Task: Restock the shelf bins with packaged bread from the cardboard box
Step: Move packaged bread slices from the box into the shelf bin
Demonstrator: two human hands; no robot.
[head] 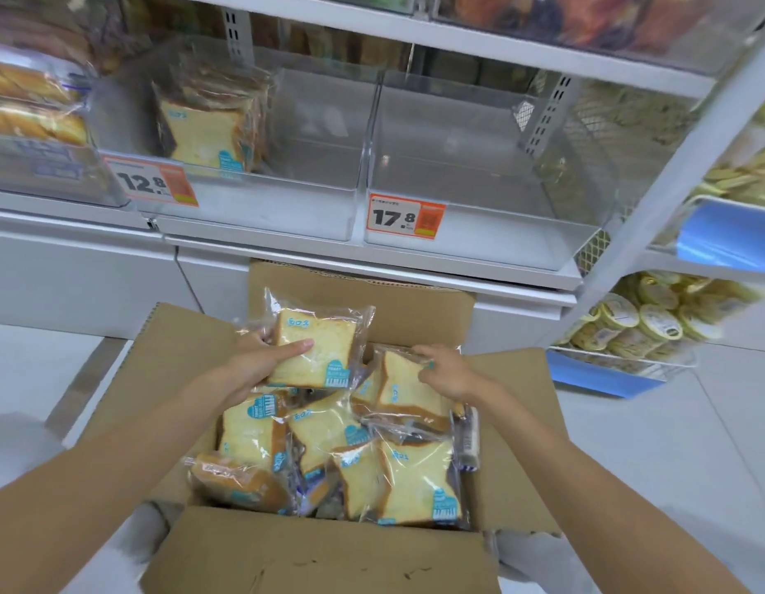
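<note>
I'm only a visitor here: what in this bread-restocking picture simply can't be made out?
All in the head view:
Packs deep in the cardboard box: hidden by the top layer.
Left hand: most of its fingers lie behind the held pack.
Small print on the second pack, gripped by the right hand: too small.
Fine print on the 17.8 price tag: too small.
Top-shelf goods: blurred, cut off by the upper edge.

One head-worn wide-angle view looks forward and down along both forearms. The open cardboard box (320, 555) lies close below, filling the lower middle, with the left hand (260, 362) and right hand (447, 373) at mid-frame. Beyond the fingertips (305, 346), farther off, the clear shelf bins (479, 233) cross the upper frame, their edges bowed by the lens.
</note>
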